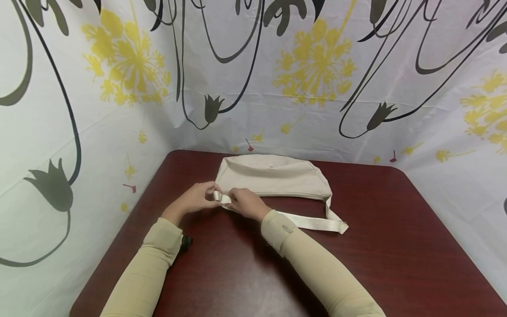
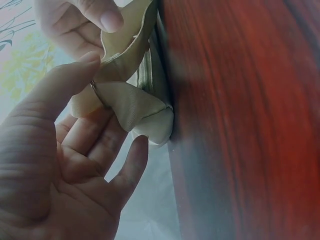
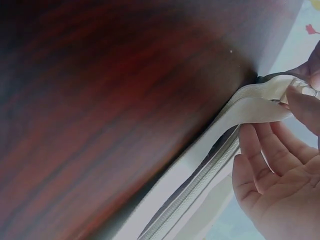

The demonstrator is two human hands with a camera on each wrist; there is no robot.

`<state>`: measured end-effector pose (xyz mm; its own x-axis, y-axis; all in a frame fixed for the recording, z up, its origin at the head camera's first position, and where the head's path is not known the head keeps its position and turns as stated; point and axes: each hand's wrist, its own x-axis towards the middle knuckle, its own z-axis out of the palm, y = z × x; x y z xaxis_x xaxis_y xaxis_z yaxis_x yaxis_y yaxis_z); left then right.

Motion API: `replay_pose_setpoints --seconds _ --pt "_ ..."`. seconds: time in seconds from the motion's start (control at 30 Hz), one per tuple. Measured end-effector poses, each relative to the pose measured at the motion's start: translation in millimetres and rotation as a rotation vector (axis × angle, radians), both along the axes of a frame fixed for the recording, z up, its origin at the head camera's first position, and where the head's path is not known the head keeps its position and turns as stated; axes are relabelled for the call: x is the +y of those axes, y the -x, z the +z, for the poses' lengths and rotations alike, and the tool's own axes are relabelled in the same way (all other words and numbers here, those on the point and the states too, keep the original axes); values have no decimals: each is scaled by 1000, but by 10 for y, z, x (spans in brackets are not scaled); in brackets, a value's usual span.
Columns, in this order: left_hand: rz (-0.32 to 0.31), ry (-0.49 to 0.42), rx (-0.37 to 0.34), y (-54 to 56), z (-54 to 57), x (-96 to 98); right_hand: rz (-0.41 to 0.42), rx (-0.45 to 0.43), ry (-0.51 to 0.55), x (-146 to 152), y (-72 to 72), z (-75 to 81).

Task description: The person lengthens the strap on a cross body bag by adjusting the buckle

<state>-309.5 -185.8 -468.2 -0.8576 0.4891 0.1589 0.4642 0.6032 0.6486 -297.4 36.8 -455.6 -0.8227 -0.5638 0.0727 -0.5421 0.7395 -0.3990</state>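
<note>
A cream fabric shoulder bag (image 1: 273, 176) lies toward the back of the table, its zipper (image 3: 200, 187) running along the near edge. The bag's webbing strap (image 1: 310, 222) stretches along the front and folds at the right. At the bag's left end, my left hand (image 1: 196, 198) pinches the strap between thumb and fingers, beside a thin metal ring (image 2: 99, 94). Close by on the right, my right hand (image 1: 248, 203) pinches another part of the strap, which bends into a loop (image 2: 127, 47) between the two hands. The right fingertips partly hide the strap's end.
The dark red wooden table (image 1: 388, 246) has rounded back corners. A white curtain (image 1: 245, 79) with yellow flowers and grey stems hangs around its back and sides. A small dark object (image 1: 186, 243) shows at the left sleeve cuff.
</note>
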Motion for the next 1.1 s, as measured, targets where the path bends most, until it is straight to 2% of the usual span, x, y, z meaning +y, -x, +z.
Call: replay_pose_setpoints --seconds 0.2,0.83,1.1 --pt "2 5 11 2 7 2 8 -3 -18 -7 9 -4" --pt "-15 -5 7 7 -7 -8 47 -21 38 -100 18 -28" --pt "-29 -8 -9 21 -28 -29 -13 -12 -14 -99 5 -36"
